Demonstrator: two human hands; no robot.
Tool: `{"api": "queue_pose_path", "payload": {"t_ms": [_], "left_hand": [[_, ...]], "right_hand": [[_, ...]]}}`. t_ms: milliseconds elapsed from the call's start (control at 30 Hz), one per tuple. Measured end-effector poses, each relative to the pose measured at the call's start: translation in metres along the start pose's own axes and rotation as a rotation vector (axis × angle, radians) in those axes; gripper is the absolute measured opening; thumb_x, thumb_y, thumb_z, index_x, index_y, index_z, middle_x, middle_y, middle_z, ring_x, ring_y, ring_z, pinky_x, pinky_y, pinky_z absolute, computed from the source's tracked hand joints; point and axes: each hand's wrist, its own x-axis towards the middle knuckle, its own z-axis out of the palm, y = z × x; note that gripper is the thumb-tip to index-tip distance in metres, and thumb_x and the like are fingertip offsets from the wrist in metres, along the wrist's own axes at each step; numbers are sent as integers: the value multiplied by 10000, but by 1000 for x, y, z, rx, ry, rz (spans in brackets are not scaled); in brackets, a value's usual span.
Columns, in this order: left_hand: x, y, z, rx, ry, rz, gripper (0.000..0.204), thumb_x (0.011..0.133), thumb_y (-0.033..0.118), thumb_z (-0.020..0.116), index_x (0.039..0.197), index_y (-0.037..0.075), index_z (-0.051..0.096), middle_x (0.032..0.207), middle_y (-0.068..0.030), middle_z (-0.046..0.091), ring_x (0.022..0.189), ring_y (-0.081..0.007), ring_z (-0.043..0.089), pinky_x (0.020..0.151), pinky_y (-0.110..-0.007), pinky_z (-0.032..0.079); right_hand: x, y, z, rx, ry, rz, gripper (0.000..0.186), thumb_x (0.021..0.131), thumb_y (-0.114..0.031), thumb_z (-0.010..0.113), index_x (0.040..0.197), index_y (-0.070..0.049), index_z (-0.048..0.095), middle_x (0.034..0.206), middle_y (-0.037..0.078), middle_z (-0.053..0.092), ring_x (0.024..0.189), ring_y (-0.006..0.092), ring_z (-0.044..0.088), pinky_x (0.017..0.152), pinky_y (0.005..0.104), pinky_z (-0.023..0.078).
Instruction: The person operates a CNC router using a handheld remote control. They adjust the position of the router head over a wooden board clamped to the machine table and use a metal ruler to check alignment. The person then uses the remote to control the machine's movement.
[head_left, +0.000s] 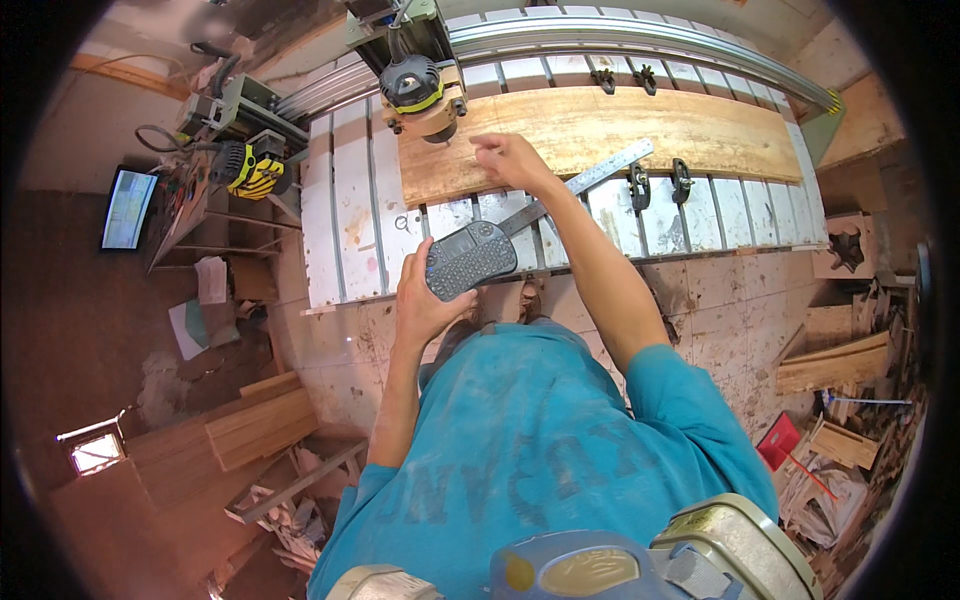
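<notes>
My left hand (418, 300) grips a small black handheld keyboard (470, 261) with a touchpad, held over the near edge of the slotted machine table (350, 250). Above the left part of a wooden plank (640, 125), my right hand (512, 162) is loosely curled, with its fingertips apart and nothing visible in them. Just beyond it hangs the router spindle (412, 88) with a yellow band; its lower end is near my fingers. A metal ruler (610, 171) lies slantwise across the plank's near edge, partly hidden by my right forearm and the keyboard.
Black clamps (640, 187) stand along the plank's near side, and others (604, 80) at its far side. A metal gantry rail (620, 38) runs behind. At left are a second spindle (250, 168) and a lit monitor (128, 208). Wood offcuts (835, 362) and a red dustpan (778, 441) lie at right.
</notes>
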Motion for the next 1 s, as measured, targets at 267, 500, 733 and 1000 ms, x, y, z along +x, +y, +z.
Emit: {"api": "queue_pose_path", "payload": {"t_ms": [267, 500, 733, 1000], "left_hand": [[-21, 1, -8, 31, 39, -125, 962, 602, 287, 885, 1425, 16, 466, 1212, -203, 591, 1131, -357, 600, 977, -454, 477], [-33, -5, -10, 7, 70, -172, 953, 617, 279, 878, 1433, 20, 461, 1230, -205, 587, 1136, -362, 600, 980, -454, 479], [-28, -14, -7, -64, 72, -170, 961, 611, 280, 876, 1435, 14, 458, 1226, -195, 568, 1150, -361, 586, 980, -446, 481], [-18, -30, -11, -102, 103, -110, 962, 605, 275, 877, 1432, 13, 460, 1211, -187, 562, 1134, -354, 583, 965, -438, 483]], "right_hand": [[91, 37, 25, -55, -65, -36, 225, 843, -101, 733, 1044, -1, 760, 902, 77, 751, 918, 165, 670, 794, 349, 521], [100, 31, 20, -252, 44, -167, 319, 712, -274, 872, 917, -44, 787, 832, 152, 752, 805, 215, 721, 740, 357, 537], [100, 18, 18, -196, 25, -208, 484, 724, -303, 877, 997, 74, 743, 941, 141, 765, 886, 179, 718, 793, 350, 560], [79, -16, 28, -63, 40, -110, 309, 832, -217, 767, 1009, 35, 748, 893, 91, 750, 863, 181, 709, 789, 340, 558]]}}
